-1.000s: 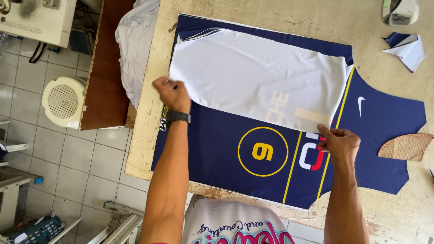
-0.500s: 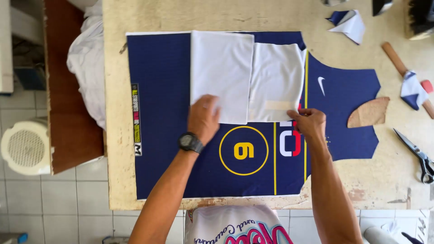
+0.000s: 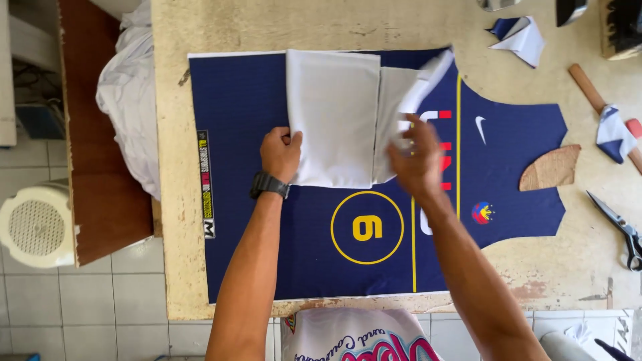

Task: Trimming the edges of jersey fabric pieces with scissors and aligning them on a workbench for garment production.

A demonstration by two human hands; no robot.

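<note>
White cloth (image 3: 334,117), partly folded into a flat rectangle, lies on a navy blue jersey panel (image 3: 254,220) spread across a worn beige table (image 3: 174,200). The cloth sits toward the far edge of the table, over the far half of the jersey, with its long axis running from the far edge toward the near edge.

The left hand (image 3: 281,152) rests on the left edge of the folded cloth, fingers curled and pinching that edge, thumb on top. A black watch (image 3: 269,185) is on that wrist. The right hand (image 3: 418,160) is at the cloth's right side, blurred by motion; its fingers are closed around a loose flap of the cloth, which rises from the hand toward the far edge. The folded part lies between the two hands, directly touching both, with the left hand nearer its middle.

On the jersey near the hands is a yellow circle with a yellow number. Toward the right edge of the table lie a brown curved pattern piece (image 3: 550,167), scissors (image 3: 618,227) and small fabric scraps (image 3: 516,37).
</note>
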